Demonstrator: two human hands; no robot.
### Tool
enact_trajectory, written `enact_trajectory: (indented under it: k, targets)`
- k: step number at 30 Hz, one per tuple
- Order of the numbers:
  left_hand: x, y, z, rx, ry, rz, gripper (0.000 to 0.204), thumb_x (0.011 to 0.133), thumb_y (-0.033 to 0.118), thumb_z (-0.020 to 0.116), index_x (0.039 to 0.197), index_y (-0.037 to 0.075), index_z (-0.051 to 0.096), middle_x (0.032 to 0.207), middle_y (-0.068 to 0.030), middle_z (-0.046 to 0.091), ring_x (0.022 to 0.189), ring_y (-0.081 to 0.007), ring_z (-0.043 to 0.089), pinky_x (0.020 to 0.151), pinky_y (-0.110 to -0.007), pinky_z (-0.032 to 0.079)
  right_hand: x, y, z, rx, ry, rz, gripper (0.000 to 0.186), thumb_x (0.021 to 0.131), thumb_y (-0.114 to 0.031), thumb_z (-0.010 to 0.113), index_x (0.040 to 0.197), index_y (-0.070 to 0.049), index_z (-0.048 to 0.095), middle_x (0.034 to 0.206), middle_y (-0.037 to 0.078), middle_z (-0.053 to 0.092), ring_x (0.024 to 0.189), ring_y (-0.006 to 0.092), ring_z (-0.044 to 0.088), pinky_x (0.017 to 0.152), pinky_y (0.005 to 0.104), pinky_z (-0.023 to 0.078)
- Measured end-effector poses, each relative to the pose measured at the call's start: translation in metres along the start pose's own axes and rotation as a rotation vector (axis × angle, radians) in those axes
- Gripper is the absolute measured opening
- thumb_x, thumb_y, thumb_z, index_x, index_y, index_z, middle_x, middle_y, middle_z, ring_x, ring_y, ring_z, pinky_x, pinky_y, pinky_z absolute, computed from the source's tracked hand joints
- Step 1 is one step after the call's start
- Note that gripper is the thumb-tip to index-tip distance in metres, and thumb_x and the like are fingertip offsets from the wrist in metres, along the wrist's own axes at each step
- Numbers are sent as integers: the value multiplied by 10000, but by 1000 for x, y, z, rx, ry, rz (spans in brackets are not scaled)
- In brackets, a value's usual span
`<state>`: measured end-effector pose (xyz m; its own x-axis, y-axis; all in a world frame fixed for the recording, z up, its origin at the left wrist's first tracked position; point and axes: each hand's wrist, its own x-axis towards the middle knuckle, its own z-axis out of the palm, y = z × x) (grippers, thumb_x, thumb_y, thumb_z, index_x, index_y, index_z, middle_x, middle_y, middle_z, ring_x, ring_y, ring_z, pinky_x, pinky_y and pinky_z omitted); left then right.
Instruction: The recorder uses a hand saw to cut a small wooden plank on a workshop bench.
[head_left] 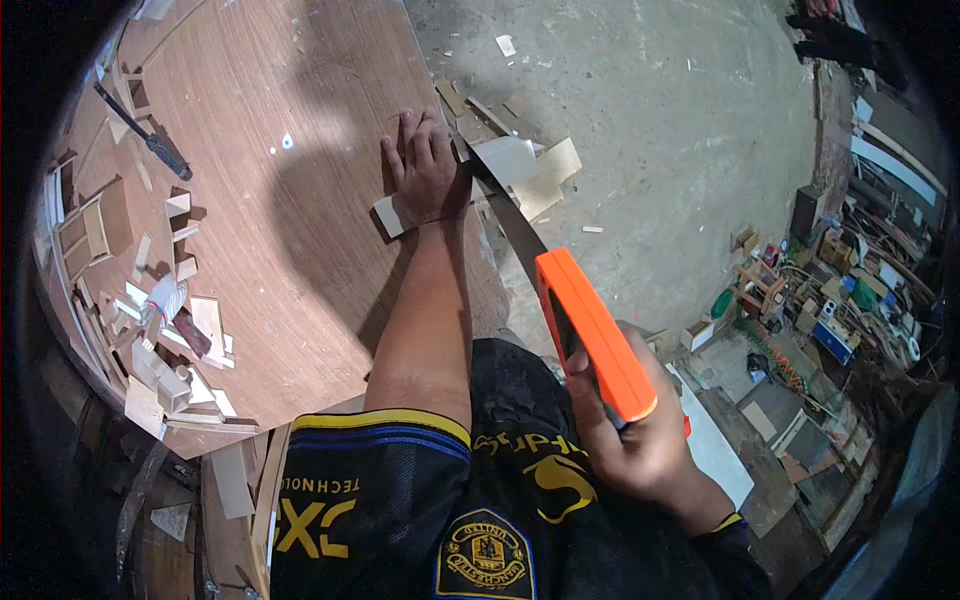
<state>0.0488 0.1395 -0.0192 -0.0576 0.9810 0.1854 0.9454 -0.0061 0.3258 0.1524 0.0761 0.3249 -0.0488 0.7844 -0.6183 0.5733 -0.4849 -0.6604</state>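
Observation:
My left hand [428, 170] presses down with fingers extended on a pale wooden strip [388, 218] lying across the right edge of the wooden table [320, 90]. My right hand [640, 440], lower right, is closed round the orange handle of a handsaw [595, 330]. The saw's dark blade [515, 215] runs diagonally up to the table edge, just right of my left hand, where it meets the strip. The exact point of contact is too small to make out clearly.
Wood offcuts [175, 385] and a dark rod-like object [150, 140] lie along the table's left side. Beyond the table edge, board scraps [545, 175] lie on the concrete floor [650, 100]. Piled wood and clutter [830, 300] line the right side, with a white board [715, 450] below.

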Motion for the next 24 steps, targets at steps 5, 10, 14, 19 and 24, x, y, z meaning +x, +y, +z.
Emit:
enact_trajectory:
  k: [5,10,14,19,24]
  targets:
    - [-5,7,3,54,-23,36,318,903,201,515,1199,86,542,1293,-20,488,1335,-246,417,1112,-557,264,66,67,60,-23,209,-111,252,828,-15,596,1067,-11,515,858,221,631,865,402,652,697,397,508]
    - [1,2,6,-24,0,-25,280,935,251,495,1170,103,532,1360,-22,472,1372,-230,366,1116,-509,249,73,68,46,48,187,-34,289,825,-47,609,1095,-16,511,883,230,643,877,404,651,722,422,512]
    - [-5,3,7,-15,-40,-24,206,923,243,513,1066,97,541,1352,-55,473,1371,-238,368,1118,-516,233,25,34,44,46,137,-9,217,861,-25,576,1063,6,503,862,215,616,847,415,637,690,407,504]
    - [-6,-5,23,84,27,14,156,903,239,553,1003,121,544,1370,-56,463,1367,-237,373,1100,-525,267,-16,5,3,-47,55,-43,194,884,-48,593,1060,-6,521,816,180,573,769,385,618,664,397,491]
    - [-3,-12,20,104,103,63,136,918,186,503,1001,137,600,1298,-30,536,1293,-254,467,1084,-532,294,-4,6,7,-43,95,67,158,877,-50,592,1022,-17,540,834,167,588,782,354,633,669,382,498]
